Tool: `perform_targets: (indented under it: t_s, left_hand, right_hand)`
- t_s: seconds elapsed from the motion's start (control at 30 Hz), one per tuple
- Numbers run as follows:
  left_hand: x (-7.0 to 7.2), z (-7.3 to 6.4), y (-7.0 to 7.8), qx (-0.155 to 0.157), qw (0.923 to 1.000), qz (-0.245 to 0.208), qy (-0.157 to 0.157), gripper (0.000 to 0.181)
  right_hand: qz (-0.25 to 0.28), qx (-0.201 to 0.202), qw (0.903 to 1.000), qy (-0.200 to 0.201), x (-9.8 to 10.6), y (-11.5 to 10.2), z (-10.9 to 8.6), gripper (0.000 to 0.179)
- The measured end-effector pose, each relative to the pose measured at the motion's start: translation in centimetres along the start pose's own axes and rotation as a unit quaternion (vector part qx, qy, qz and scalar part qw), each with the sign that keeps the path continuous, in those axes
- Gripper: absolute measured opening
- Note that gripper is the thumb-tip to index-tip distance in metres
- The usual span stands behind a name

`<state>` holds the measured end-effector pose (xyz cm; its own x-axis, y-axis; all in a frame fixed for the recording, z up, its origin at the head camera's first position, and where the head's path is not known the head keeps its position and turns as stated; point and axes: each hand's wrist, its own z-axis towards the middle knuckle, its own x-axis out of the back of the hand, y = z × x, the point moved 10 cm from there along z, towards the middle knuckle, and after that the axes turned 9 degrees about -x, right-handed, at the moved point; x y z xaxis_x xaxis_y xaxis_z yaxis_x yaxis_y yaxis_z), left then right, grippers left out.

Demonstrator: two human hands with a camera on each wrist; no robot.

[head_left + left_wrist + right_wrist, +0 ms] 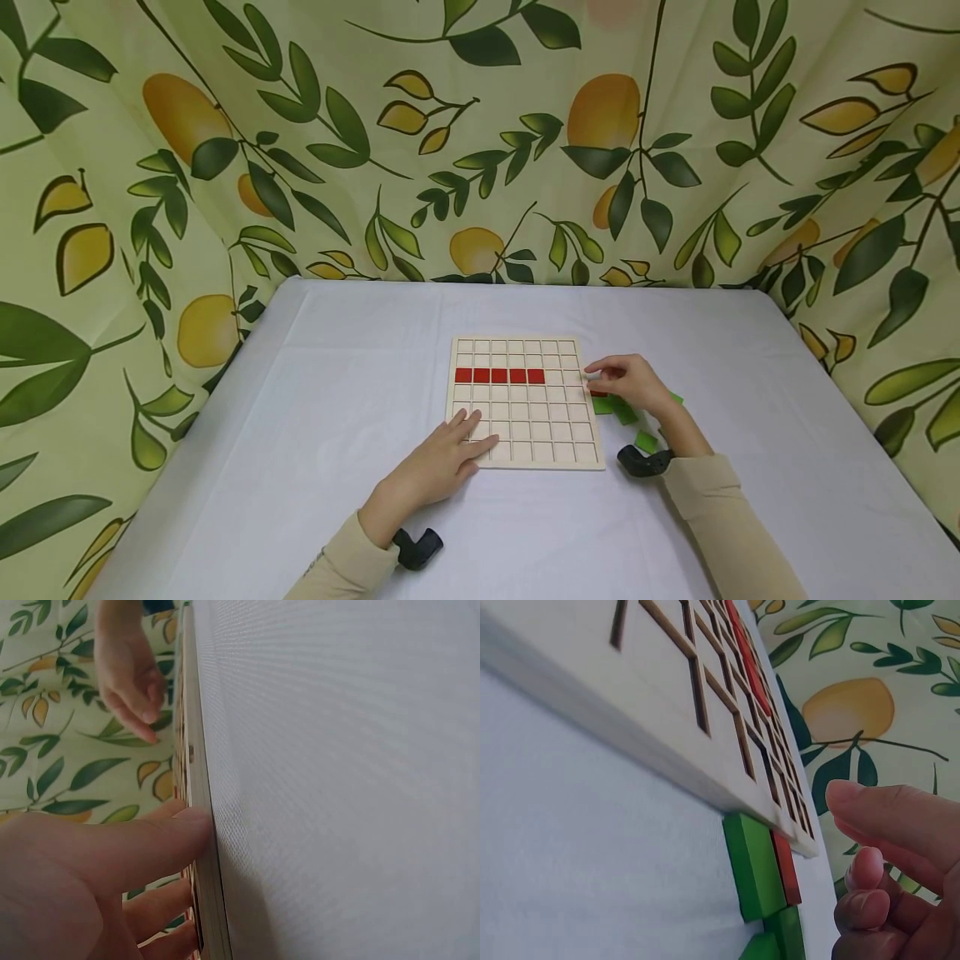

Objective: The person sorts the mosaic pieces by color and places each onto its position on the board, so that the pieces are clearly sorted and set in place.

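A pale wooden grid board (551, 429) lies on the table with a row of red square tiles (499, 376) set in its cells. My left hand (438, 462) rests on its front left part, fingers spread; in the left wrist view the thumb (150, 851) lies against the board's edge. Just off the right edge hovers my right hand (633, 382), thumb and forefinger apart, and no tile shows between them. Under it lie a red tile (785, 866) and green tiles (754, 866), close against the board. The right palm is hidden.
More green tiles (646, 442) lie loose right of the board, partly behind the right wrist. Black wrist-worn devices (418, 548) sit at both cuffs. A white cloth (360, 358) covers the table, and a leaf-and-fruit patterned curtain (480, 167) stands behind it.
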<state>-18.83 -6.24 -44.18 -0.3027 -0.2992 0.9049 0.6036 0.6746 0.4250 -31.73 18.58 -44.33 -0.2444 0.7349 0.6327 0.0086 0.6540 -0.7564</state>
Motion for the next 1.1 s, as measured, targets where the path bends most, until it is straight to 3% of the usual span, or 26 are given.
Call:
perform_targets:
  t_s: [1.1]
  left_hand:
    - [-0.1,0.1,-0.1,-0.001,1.0,0.001,-0.001,0.043]
  right_hand:
    - [-0.043,-0.021,0.9988,-0.005,0.6,2.4,-0.3,0.025]
